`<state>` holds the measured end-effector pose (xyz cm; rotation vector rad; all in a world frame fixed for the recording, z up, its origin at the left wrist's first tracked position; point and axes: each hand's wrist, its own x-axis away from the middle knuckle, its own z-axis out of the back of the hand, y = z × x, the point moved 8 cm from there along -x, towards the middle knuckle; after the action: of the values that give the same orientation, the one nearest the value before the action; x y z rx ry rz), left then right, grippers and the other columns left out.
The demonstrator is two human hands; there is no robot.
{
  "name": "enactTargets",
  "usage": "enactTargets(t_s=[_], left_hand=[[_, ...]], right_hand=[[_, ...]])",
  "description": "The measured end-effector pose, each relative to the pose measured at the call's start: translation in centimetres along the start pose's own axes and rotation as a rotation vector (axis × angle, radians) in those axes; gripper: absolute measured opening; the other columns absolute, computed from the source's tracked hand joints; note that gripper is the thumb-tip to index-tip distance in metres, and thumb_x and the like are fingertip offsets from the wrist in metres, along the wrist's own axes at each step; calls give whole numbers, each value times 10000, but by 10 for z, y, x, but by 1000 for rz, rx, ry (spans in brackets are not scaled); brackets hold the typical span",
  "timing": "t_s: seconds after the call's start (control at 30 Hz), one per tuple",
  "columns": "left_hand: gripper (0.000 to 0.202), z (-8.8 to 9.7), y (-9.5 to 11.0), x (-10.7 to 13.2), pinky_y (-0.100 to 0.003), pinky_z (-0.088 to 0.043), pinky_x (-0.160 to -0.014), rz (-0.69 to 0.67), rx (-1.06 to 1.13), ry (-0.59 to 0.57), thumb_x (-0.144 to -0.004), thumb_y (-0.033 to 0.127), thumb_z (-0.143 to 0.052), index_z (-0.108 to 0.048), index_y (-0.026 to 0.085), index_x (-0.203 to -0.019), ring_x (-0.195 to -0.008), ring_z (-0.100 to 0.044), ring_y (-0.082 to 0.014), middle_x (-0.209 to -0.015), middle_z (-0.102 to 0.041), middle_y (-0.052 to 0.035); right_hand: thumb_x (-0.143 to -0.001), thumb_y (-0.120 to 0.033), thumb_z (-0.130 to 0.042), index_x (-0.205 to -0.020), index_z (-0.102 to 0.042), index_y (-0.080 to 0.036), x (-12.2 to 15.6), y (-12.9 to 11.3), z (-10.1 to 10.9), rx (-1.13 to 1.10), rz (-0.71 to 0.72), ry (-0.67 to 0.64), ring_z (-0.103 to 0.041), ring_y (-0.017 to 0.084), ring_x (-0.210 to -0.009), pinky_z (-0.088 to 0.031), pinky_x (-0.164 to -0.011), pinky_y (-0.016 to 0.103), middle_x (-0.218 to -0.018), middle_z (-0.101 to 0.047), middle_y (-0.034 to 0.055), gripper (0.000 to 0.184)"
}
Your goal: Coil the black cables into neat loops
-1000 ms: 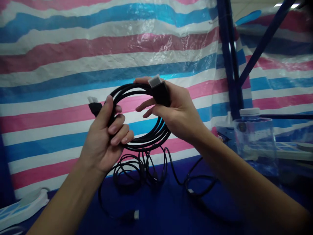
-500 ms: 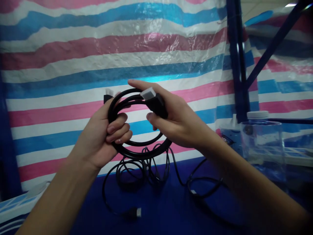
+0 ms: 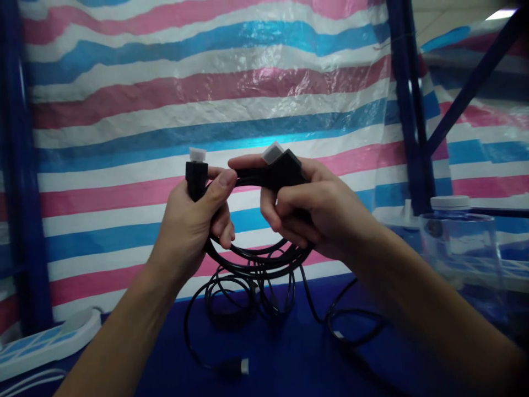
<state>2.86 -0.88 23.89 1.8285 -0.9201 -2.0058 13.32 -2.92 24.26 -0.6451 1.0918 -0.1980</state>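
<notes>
A coiled black cable (image 3: 256,270) hangs between my two hands, raised above the blue table. It looks like a video cable, with a plug at each end under a pale cap. My left hand (image 3: 192,220) is closed round the left side of the loops, its thumb lying over them. One plug (image 3: 196,176) stands upright above that hand. My right hand (image 3: 318,207) grips the right side of the loops, fingers curled. The other plug (image 3: 285,168) lies tilted against it, pointing up and left.
More black cables (image 3: 231,309) lie looped on the blue table (image 3: 289,353), one ending in a plug (image 3: 237,366) near the front. A clear plastic jar (image 3: 463,259) stands right. At left sits a white-and-blue tray (image 3: 53,342). A striped plastic sheet (image 3: 206,88) hangs behind.
My left thumb has come over the coil, and the left plug stands out more. My right fingers have curled round the loops and the right plug has turned. The view has shifted slightly.
</notes>
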Motion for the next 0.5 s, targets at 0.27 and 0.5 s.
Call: enactTargets(t_s=[0.27,0.5], left_hand=[[169,-14,-15,6,-140,-327,-286,243,190,-132,-823,343,-573,-613,181,-801,-216,-303,-24,-392,-381,96],[425,-9,-17,11,-137,-256,-257,273,35,-146,-805,478,-543,-507,147,-542,-197,-269,-33,-290,-274,80]], right_hand=[[-659,-10,-436,-890,-519,-178,0,-4,3,207,62,48,-441,53,-434,-367,-365,162,-651,-530,-39,298],[-698,18,-430,-860,-492,-181,2,-1,-17,222,22,-31,-394,33,-410,-303,-342,146,-608,-492,-66,265]])
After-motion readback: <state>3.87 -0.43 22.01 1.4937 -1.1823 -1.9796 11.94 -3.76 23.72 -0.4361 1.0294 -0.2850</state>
